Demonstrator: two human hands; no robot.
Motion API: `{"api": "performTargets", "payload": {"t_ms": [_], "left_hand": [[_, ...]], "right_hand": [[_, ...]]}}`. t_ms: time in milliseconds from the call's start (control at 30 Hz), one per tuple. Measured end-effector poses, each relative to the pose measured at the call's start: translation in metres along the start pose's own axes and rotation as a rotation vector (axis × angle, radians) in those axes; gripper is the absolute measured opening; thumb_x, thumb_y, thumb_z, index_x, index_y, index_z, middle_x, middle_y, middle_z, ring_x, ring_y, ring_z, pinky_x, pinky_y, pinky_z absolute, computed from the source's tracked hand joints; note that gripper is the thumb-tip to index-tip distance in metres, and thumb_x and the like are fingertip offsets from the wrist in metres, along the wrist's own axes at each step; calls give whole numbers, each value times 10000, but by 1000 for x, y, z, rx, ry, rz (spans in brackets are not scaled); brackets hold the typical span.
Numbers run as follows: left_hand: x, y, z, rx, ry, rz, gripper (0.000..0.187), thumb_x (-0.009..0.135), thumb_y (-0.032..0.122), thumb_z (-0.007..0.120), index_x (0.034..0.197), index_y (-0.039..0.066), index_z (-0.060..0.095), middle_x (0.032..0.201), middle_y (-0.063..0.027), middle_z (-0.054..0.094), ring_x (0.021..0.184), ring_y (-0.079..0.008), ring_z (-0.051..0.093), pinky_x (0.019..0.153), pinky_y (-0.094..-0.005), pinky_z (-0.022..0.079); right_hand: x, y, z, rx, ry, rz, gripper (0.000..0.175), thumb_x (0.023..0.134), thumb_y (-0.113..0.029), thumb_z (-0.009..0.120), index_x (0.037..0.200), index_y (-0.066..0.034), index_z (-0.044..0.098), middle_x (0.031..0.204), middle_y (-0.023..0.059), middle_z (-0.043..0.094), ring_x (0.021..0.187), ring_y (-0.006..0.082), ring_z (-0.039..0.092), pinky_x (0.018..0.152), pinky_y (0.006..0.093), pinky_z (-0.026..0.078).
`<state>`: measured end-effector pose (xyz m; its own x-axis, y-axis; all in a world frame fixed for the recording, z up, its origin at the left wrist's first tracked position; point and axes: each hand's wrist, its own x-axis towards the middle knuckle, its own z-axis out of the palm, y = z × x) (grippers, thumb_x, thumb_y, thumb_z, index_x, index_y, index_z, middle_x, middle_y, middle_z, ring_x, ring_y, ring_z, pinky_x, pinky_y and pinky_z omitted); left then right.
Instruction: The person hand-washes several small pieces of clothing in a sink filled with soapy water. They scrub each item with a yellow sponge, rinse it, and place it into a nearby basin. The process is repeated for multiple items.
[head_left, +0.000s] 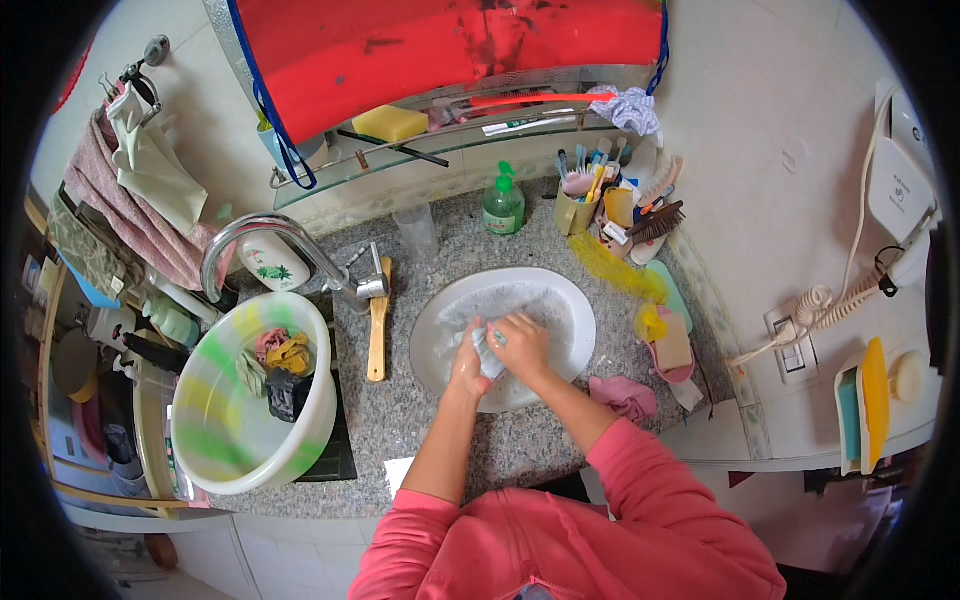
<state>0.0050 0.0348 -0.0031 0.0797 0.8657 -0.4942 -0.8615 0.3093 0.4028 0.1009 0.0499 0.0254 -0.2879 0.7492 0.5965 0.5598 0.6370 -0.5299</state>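
Both my hands are over an oval white washbasin (583, 337) that holds soapy, foamy water. A wet, pale blue-white cloth (489, 361) is bunched between them. My left hand (468, 361) supports it from the left side, palm turned inward. From the right, my right hand (523, 346) presses its curled fingers onto the cloth, and a bit of the fabric shows at its knuckles. How much cloth lies below the hands is hidden. On the counter at the basin's right front edge lies a crumpled pink cloth (624, 397).
A plastic tub (217, 405) with several small cloths (289, 356) stands left, near the chrome faucet (330, 266) and a wooden-handled brush (379, 330). Behind the basin are a green pump bottle (503, 202) and a toothbrush cup (574, 214). Bar soap (673, 343) and yellow netting (611, 266) lie right.
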Motion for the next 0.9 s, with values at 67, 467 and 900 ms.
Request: {"api": "performTargets", "payload": {"t_ms": [67, 467, 900], "left_hand": [[6, 7, -12, 17, -107, -68, 361, 880, 457, 529, 989, 118, 588, 860, -47, 624, 738, -168, 603, 645, -312, 504], [13, -8, -6, -9, 42, -24, 316, 887, 383, 509, 1041, 116, 578, 912, -38, 631, 812, -180, 622, 708, -333, 528], [8, -10, -21, 115, -15, 48, 396, 948, 340, 373, 1188, 55, 506, 1056, -75, 582, 977, -207, 575, 833, -378, 497]], "right_hand": [[-1, 1, 1, 122, 39, -114, 41, 615, -179, 653, 634, -178, 618, 672, 7, 560, 768, 221, 584, 640, 344, 480], [4, -11, 0, 143, 22, 0, 62, 636, -159, 653, 647, -109, 618, 690, 49, 581, 700, 255, 582, 657, 388, 481], [5, -1, 3, 167, 42, 24, 74, 669, -173, 652, 661, -106, 621, 723, 79, 607, 733, 291, 577, 626, 400, 476]]}}
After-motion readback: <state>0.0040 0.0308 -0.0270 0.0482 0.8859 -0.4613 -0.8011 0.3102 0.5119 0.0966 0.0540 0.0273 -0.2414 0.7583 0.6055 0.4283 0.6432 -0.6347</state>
